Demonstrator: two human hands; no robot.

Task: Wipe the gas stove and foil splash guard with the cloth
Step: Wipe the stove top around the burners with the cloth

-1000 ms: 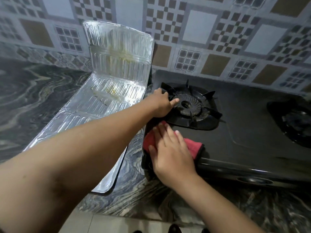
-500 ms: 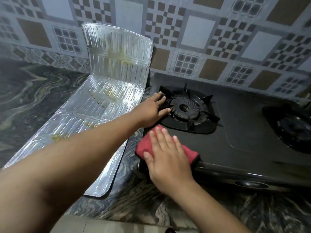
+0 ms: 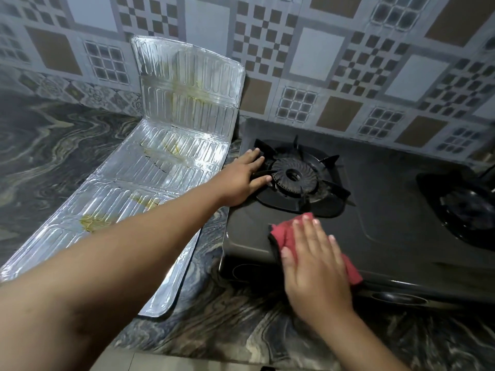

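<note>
A black gas stove (image 3: 388,210) stands on the marbled counter. My right hand (image 3: 316,261) lies flat on a red cloth (image 3: 288,231) and presses it onto the stove's front left top. My left hand (image 3: 242,180) rests with spread fingers on the left edge of the left burner grate (image 3: 297,178), holding nothing. The silver foil splash guard (image 3: 160,167) lies left of the stove, its far panel bent up against the tiled wall. Yellow grease stains mark the foil.
A second burner (image 3: 466,210) sits at the stove's right end, partly cut off. The stove's front rail and a knob recess (image 3: 399,299) run below my right hand. Dark marbled counter (image 3: 53,156) spreads to the left, with its front edge near me.
My right hand has slid the red cloth rightward along the stove's front top. My left hand has flattened and its fingers have spread on the burner grate.
</note>
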